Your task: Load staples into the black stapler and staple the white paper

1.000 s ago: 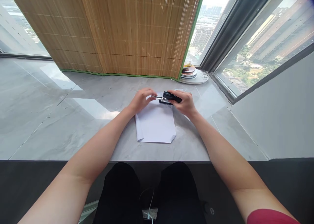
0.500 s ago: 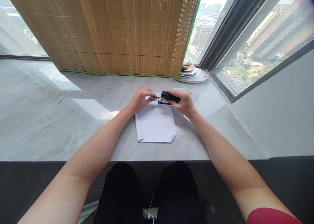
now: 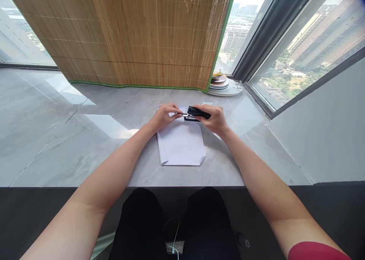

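Note:
A black stapler (image 3: 198, 112) is gripped in my right hand (image 3: 216, 119), its fingers wrapped round the back and its front end facing left. A narrow gap shows between its upper and lower arms. From that front end juts a thin metal piece (image 3: 184, 115), which the thumb and forefinger of my left hand (image 3: 165, 116) pinch; its far tip is mostly hidden by the fingers. Both hands hover over or rest at the far edge of a white paper stack (image 3: 182, 146); contact there I cannot tell. The paper's near corners are folded or curled.
A bamboo blind (image 3: 142, 39) with green edging hangs behind the grey marble-look ledge (image 3: 71, 149). Stacked plates (image 3: 224, 86) stand in the back right corner beside the window frame (image 3: 262, 100). Below the ledge's front edge are my knees (image 3: 209, 214) and a white cable (image 3: 176, 233).
The stapler, both hands and the paper sit very slightly farther right. My left hand still pinches the metal piece at the stapler's front.

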Motion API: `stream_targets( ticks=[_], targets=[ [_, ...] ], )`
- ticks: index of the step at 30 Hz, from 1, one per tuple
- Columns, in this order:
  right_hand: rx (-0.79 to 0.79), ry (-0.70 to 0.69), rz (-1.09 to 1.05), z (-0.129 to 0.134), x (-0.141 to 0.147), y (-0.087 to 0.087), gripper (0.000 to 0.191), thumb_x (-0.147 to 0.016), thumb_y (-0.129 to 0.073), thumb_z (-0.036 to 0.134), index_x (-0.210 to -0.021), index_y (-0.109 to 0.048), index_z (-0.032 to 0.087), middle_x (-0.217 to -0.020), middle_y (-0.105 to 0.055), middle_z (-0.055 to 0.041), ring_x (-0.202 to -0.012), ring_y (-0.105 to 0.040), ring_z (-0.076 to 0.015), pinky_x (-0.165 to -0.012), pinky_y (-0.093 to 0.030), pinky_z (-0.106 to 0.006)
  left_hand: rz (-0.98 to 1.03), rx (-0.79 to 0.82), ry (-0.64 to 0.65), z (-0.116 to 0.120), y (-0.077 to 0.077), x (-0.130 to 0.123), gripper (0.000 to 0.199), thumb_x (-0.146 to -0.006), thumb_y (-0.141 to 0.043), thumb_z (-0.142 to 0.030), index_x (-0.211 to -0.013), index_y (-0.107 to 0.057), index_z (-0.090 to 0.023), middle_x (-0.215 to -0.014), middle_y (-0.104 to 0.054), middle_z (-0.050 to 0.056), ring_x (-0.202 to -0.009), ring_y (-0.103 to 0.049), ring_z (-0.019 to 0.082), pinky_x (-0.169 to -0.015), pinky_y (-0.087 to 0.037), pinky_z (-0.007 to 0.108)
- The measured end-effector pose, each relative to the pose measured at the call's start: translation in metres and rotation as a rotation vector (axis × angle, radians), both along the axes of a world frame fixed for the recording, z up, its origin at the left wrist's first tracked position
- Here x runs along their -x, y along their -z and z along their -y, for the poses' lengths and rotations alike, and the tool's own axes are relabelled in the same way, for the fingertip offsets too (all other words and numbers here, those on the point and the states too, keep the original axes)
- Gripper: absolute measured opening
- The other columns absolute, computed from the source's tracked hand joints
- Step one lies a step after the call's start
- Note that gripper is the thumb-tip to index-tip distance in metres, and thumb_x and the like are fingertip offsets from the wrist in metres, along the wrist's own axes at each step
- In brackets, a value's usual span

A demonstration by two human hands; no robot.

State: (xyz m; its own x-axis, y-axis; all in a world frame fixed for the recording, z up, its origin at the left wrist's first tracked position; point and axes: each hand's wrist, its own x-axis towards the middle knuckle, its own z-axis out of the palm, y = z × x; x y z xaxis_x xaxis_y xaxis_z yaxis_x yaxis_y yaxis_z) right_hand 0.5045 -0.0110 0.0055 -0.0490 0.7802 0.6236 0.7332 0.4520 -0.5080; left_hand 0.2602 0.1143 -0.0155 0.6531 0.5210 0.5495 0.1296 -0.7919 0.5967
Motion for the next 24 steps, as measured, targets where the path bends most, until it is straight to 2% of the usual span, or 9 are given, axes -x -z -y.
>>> stream_targets(
  ticks=[5,8,12,16,20,22,24],
  targets=[
    [0.021,-0.05,-0.112,-0.001,-0.026,-0.002,0.034,-0.084,-0.087,0.035,-0.117,-0.088,0.025,-0.114,-0.087,-0.0073,-0.102,-0.082,-0.0301,-0.093,-0.066,-0.043,0.012,0.01,0.04,0.002,-0.002,0.003,0.019,-0.099,-0.077,-0.039,-0.106,-0.089,-0.026,-0.106,-0.083,0.007,-0.095,-0.078,0.021,-0.087,-0.059,0.035],
    [0.043,-0.12,-0.161,0.002,-0.034,-0.008,0.035,-0.083,-0.091,0.04,-0.114,-0.089,0.024,-0.108,-0.087,-0.0082,-0.096,-0.082,-0.0297,-0.089,-0.067,-0.044,0.044,0.005,0.105,0.005,-0.005,0.003,0.019,-0.098,-0.08,-0.038,-0.111,-0.087,-0.026,-0.1,-0.084,0.006,-0.091,-0.079,0.021,-0.089,-0.06,0.035],
    [0.078,-0.259,-0.175,0.01,-0.015,-0.015,0.032,-0.085,-0.091,0.044,-0.112,-0.09,0.027,-0.102,-0.087,-0.007,-0.09,-0.08,-0.0273,-0.085,-0.067,-0.044,0.041,-0.02,0.163,0.013,-0.007,-0.002,0.038,-0.089,-0.09,-0.031,-0.125,-0.081,-0.025,-0.098,-0.084,0.004,-0.091,-0.078,0.021,-0.094,-0.06,0.037],
    [0.088,-0.317,-0.187,0.014,0.009,-0.012,0.028,-0.088,-0.089,0.043,-0.111,-0.089,0.029,-0.102,-0.087,-0.0062,-0.091,-0.081,-0.0266,-0.087,-0.066,-0.042,-0.061,-0.084,0.166,0.021,-0.011,-0.008,0.03,-0.086,-0.091,-0.024,-0.115,-0.081,-0.025,-0.098,-0.083,0.004,-0.094,-0.077,0.022,-0.098,-0.058,0.039],
    [0.085,-0.221,-0.28,0.01,0.005,-0.006,0.036,-0.082,-0.09,0.042,-0.114,-0.089,0.026,-0.107,-0.087,-0.0064,-0.095,-0.081,-0.0282,-0.089,-0.067,-0.043,-0.109,-0.084,0.039,0.02,-0.018,-0.006,0.026,-0.093,-0.085,-0.035,-0.115,-0.079,-0.024,-0.11,-0.083,0.007,-0.108,-0.075,0.026,-0.107,-0.055,0.043],
    [0.071,-0.123,-0.305,0.006,-0.007,-0.005,0.038,-0.08,-0.089,0.04,-0.115,-0.088,0.025,-0.111,-0.086,-0.0062,-0.101,-0.081,-0.0301,-0.096,-0.067,-0.045,-0.167,-0.084,-0.114,0.017,-0.019,-0.003,0.031,-0.101,-0.074,-0.04,-0.127,-0.076,-0.024,-0.129,-0.08,0.01,-0.127,-0.07,0.029,-0.118,-0.049,0.047],
    [0.034,0.01,-0.307,0.002,-0.023,-0.006,0.039,-0.079,-0.088,0.037,-0.116,-0.088,0.025,-0.114,-0.086,-0.0057,-0.108,-0.081,-0.0317,-0.103,-0.065,-0.047,-0.301,-0.085,-0.295,0.014,-0.017,0.0,0.042,-0.108,-0.061,-0.038,-0.147,-0.068,-0.024,-0.153,-0.07,0.013,-0.149,-0.057,0.032,-0.131,-0.035,0.055]
  ],
)
